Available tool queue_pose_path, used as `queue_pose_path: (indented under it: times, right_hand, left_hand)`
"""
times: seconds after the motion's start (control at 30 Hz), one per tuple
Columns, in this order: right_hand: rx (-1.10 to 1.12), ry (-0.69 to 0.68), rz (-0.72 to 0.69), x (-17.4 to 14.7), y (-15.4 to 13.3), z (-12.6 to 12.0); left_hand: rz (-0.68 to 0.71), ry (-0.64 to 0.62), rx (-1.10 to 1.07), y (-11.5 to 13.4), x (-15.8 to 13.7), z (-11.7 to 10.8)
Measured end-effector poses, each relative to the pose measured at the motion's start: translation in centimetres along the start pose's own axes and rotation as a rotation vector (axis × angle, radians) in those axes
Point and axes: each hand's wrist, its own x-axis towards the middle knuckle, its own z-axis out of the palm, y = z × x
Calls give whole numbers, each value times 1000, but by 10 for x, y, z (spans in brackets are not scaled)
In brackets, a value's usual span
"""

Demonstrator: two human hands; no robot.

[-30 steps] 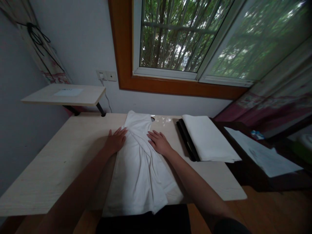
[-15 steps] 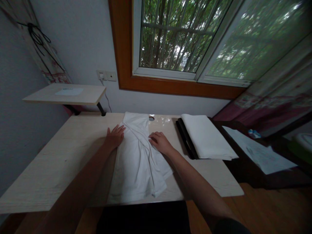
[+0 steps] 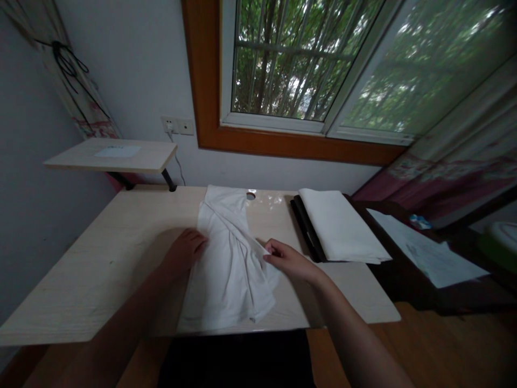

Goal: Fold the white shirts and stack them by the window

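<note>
A white garment point(image 3: 220, 275) lies lengthwise on the pale wooden desk point(image 3: 117, 215), with slanting folds gathered across its middle. Its exact kind is hard to make out. At its left edge, my left hand point(image 3: 186, 250) is curled with the fingers together, closed on the cloth; the fingertips are partly hidden. My right hand point(image 3: 288, 260) pinches the garment's right edge between thumb and fingers, and the cloth there is raised a little off the desk.
To the right lies a folded white cloth point(image 3: 343, 226) on a black folder-like item point(image 3: 309, 229). A raised shelf point(image 3: 149, 156) with a paper label stands at the back left. A round hole point(image 3: 251, 196) shows in the desk. Further right, a sheet of paper point(image 3: 428, 248) rests on a dark surface.
My left hand has slid nearer to me along the left edge, its fingers now curled. My right hand has moved right and toward me, pinching the garment's right edge and lifting it slightly.
</note>
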Motion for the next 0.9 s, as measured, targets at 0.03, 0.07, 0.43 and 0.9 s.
queue_pose_path:
  times: [0.03,0.07,0.43,0.9]
  right_hand:
    - [49,-1,-19,1,-10,3]
    - [82,-12,-41,4,-21,7]
    - [244,-518,-122,29,-84,96]
    - [-160,-126,-335,21,-4,57]
  left_hand:
    - [-32,-5,-88,6,-1,-2]
    - [-87,-9,-193,13,-2,-4]
    - [-550,-196,-1102,47,-4,-10]
    - [-569,-122,-1336,74,-52,-20]
